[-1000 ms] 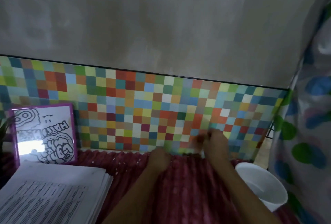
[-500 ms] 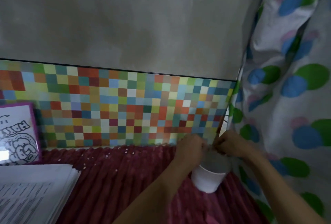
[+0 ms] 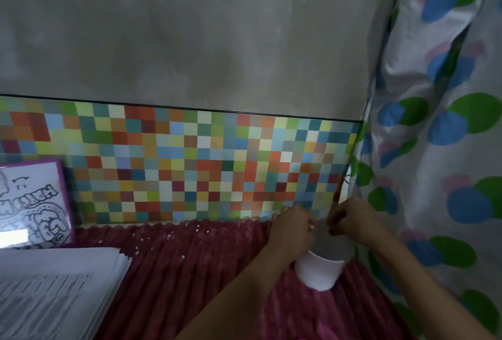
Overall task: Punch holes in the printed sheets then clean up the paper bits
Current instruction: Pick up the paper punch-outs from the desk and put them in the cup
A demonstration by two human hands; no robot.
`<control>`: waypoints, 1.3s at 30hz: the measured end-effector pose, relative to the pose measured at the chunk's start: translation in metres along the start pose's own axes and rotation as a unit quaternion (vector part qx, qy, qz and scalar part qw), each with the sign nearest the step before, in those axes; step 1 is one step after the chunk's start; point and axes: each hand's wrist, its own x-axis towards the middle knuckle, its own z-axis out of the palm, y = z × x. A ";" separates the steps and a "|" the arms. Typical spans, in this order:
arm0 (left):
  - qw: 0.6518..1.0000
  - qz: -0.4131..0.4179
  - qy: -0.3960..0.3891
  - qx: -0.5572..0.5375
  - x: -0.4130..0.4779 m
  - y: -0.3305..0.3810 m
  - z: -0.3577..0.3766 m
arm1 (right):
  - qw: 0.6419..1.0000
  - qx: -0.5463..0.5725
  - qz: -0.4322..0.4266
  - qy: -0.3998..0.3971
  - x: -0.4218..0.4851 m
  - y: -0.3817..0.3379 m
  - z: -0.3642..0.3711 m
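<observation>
White cup (image 3: pixel 317 271) sits beneath your left hand (image 3: pixel 292 228) and right hand (image 3: pixel 353 220), fingers (image 3: pixel 308 221) bunched over its mouth, likely to drop paper bits (image 3: pixel 169 235); what they pinch, I cannot tell.

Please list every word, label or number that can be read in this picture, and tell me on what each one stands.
Purple-framed drawing: bold outlined letters, which seem turned or mirrored; I cannot read them.
Stack of printed sheets: many lines of print, too small and blurred to read.
White cup: no text shows.
Nothing else bears writing.
</observation>
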 end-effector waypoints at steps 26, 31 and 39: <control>0.966 -0.240 0.074 0.061 -0.103 -0.221 -0.134 | 0.968 0.165 -0.189 -0.019 -0.026 -0.174 0.227; 0.968 -0.207 0.064 0.126 -0.097 -0.226 -0.126 | 0.971 0.142 -0.195 0.012 -0.027 -0.173 0.237; 0.957 -0.177 0.113 0.200 -0.095 -0.229 -0.120 | 0.965 0.254 -0.052 0.038 0.010 -0.152 0.227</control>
